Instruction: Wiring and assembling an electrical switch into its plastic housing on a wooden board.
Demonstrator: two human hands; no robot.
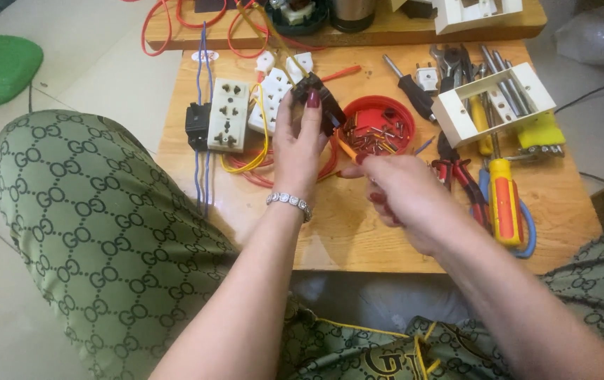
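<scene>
Right now the left hand (300, 144) is holding a small black electrical fitting (318, 100) up above the wooden surface (330, 225), fingers closed around its lower edge, with yellow and orange wires (259, 151) trailing from it down toward the white socket strip (229, 115). The right hand (404, 197) is curling narrowly around a slim orange-handled tool (346, 150), probably a small screwdriver, whose tip is pointing up toward the underside of the fitting; whether the tip is touching it I cannot tell, as the left hand's fingers are hiding the meeting point.

To do this well, I judge that the left hand should be keeping the fitting steady and turned so the terminal is facing the tool squarely, while the right hand is bringing the tip in along the screw's axis rather than at a slant, pressing lightly before turning. The trailing wires are looking slack, which is helping; tugging on them would be risking a loose strand.

Just beyond the hands, a red round lid (376, 127) is holding small screws and metal bits. Further right, a larger orange-and-yellow screwdriver (504, 200), red-handled pliers (456, 176) and a white plastic box frame (492, 102) are lying on the surface.
</scene>
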